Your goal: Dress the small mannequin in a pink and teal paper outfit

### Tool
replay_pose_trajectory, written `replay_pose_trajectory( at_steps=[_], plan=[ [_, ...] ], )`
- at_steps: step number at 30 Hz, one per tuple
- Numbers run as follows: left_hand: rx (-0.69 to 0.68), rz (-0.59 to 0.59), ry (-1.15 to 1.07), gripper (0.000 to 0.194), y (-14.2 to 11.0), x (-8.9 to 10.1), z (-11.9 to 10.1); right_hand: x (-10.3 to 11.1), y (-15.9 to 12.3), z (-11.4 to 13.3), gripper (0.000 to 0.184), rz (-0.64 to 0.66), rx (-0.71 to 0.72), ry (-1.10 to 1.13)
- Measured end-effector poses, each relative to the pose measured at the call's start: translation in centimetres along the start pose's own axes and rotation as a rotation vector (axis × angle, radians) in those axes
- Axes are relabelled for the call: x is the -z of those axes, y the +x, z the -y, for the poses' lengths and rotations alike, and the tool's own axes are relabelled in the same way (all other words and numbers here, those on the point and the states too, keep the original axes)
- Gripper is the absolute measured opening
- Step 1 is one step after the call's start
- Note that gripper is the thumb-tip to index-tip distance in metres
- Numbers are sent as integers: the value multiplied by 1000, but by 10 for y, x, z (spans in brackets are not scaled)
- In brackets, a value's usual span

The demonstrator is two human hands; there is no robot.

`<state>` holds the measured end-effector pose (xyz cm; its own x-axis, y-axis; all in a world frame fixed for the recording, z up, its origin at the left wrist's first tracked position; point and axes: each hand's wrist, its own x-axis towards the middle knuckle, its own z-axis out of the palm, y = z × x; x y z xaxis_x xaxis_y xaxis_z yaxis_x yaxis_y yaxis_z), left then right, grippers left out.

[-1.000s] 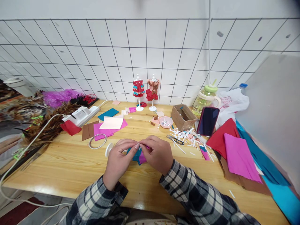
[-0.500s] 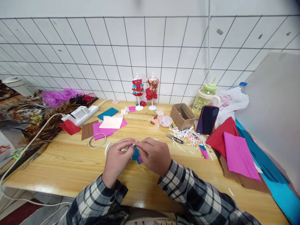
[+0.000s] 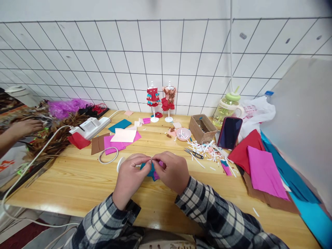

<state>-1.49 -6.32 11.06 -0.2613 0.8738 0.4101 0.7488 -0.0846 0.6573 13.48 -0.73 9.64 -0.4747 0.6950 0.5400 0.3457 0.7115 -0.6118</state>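
Observation:
My left hand [image 3: 130,177] and my right hand [image 3: 174,173] meet over the front middle of the table, thumb and forefinger pinched on each. Their fingertips touch around a tiny pale bit too small to name. Just beneath and behind the fingers is a teal and magenta crepe paper piece [image 3: 148,172], largely covered by my hands. A round white disc [image 3: 120,164] stands on edge beside my left hand; whether it joins the paper piece is hidden.
Two small dress forms [image 3: 153,98] in paper outfits stand by the wall. Snips [image 3: 194,153], paper strips [image 3: 207,147], a pink bowl [image 3: 183,134], a cardboard box [image 3: 202,128] and a phone [image 3: 229,133] lie rightward. Left are a power strip [image 3: 90,127], a ring [image 3: 108,155] and another person's hand [image 3: 27,127].
My fingertips have shifted slightly and pinch closer together; the white bit between them shows less. Another person's hand has come in at the far left over the feathers.

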Motion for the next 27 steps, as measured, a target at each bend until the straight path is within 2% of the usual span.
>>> replay_pose_trajectory(
  at_steps=[7, 12, 17, 20, 22, 24, 26, 27],
  plan=[
    [-26, 2, 1, 18, -1, 0, 2, 0, 7, 1, 8, 8, -177, 195],
    [-40, 17, -40, 16, -1, 1, 1, 3, 9, -1, 8, 5, -217, 217],
    [-8, 92, -114, 17, -3, 1, 0, 11, 13, -5, 7, -33, -240, 179],
    [26, 143, -172, 18, -4, 1, 1, 15, 18, -17, 9, -36, -228, 57],
    [46, 165, -207, 19, -5, 2, 3, 19, 19, -31, 15, -7, -198, -116],
    [62, 172, -242, 20, -5, 5, 4, 24, 18, -49, 29, 63, -185, -337],
    [62, 186, -279, 22, -5, 8, 4, 31, 13, -69, 38, 139, -246, -519],
    [58, 200, -295, 22, -4, 9, 4, 35, 10, -78, 32, 170, -291, -574]
  ],
)
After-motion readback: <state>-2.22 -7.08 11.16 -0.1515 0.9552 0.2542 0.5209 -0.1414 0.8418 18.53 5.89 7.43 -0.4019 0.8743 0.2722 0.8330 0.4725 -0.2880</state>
